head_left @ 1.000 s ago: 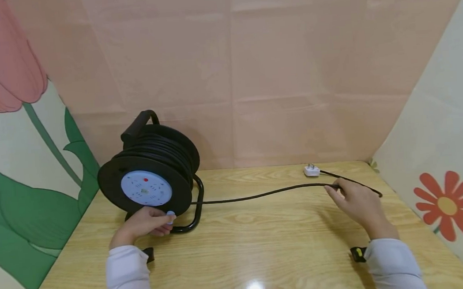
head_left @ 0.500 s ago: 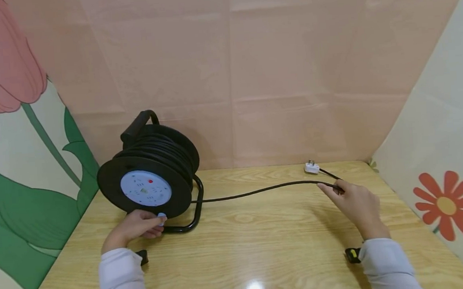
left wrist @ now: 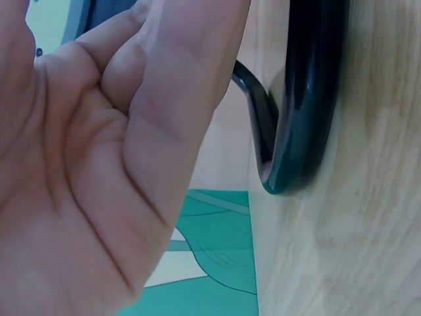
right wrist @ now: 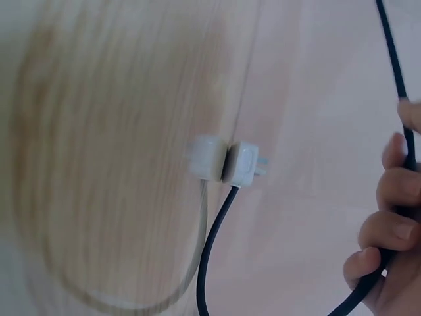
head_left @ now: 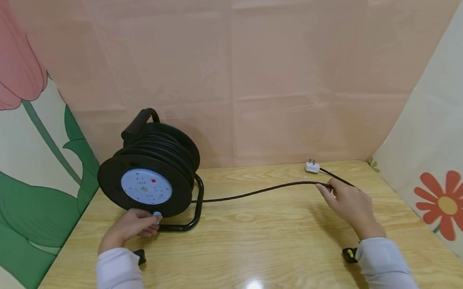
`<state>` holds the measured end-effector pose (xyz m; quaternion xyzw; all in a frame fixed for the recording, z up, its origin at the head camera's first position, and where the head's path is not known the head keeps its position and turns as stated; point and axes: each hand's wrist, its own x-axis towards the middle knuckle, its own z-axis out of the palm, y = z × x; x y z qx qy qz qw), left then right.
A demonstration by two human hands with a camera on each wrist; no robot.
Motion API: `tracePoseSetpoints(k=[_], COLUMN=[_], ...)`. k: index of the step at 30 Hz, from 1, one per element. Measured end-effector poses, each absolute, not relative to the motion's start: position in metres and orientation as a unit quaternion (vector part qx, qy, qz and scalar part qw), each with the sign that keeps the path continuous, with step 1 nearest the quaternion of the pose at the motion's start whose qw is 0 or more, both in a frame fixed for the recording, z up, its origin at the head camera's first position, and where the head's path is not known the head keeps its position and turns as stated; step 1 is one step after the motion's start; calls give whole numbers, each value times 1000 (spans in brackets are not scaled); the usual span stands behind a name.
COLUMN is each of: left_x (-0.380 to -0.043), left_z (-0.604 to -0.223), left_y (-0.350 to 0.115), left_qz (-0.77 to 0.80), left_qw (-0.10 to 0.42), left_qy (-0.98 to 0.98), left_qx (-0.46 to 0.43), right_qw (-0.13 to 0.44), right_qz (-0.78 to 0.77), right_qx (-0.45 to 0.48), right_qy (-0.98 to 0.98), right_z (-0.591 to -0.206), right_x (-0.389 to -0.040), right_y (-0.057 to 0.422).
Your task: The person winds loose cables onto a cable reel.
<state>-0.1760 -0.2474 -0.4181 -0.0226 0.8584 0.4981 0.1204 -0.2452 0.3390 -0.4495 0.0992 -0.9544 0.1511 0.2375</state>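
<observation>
A black cable reel (head_left: 152,142) wound with black cable stands on the left of the table. Its front face carries a pale blue socket panel (head_left: 143,192) with a red dot. My left hand (head_left: 127,229) pinches the light blue knob (head_left: 156,216) low on that face; in the left wrist view the palm hides the knob. From the reel a cable (head_left: 254,192) runs right to my right hand (head_left: 352,205), which grips it above the table. The right wrist view shows the fingers (right wrist: 385,230) curled round it. Beyond the hand, the cable ends in a white plug (head_left: 312,167).
The reel's black tube stand (head_left: 197,208) rests on the wooden table (head_left: 241,245). A pink backdrop (head_left: 290,70) rises behind the plug. Side panels show a tulip (head_left: 5,56) at left and a red flower (head_left: 448,206) at right.
The knob and left hand have swung left along the bottom of the reel. The red dot has shifted right as the drum turned clockwise. My right hand has moved slightly left with the cable.
</observation>
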Motion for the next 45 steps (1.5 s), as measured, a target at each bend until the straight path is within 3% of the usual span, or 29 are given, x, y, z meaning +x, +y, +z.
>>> tracePoseSetpoints(k=[4, 16, 27, 35, 45], left_x=[-172, -167, -161, -156, -153], left_z=[-418, -417, -412, -412, -417], left_y=[-253, -267, -279, -282, -284], left_qz=[484, 440, 346, 353, 407], left_qw=[104, 28, -13, -42, -114], left_qy=[868, 894, 932, 927, 896], left_qx=[-39, -80, -105, -121, -141], right_qw=[208, 191, 215, 166, 155], right_qz=[156, 160, 157, 169, 172], right_qx=[101, 129, 139, 168, 162], right_qy=[-960, -960, -954, -957, -959], right_z=[-450, -450, -453, -449, -452], right_x=[-243, -245, -245, -242, -243], right_y=[337, 329, 325, 321, 319])
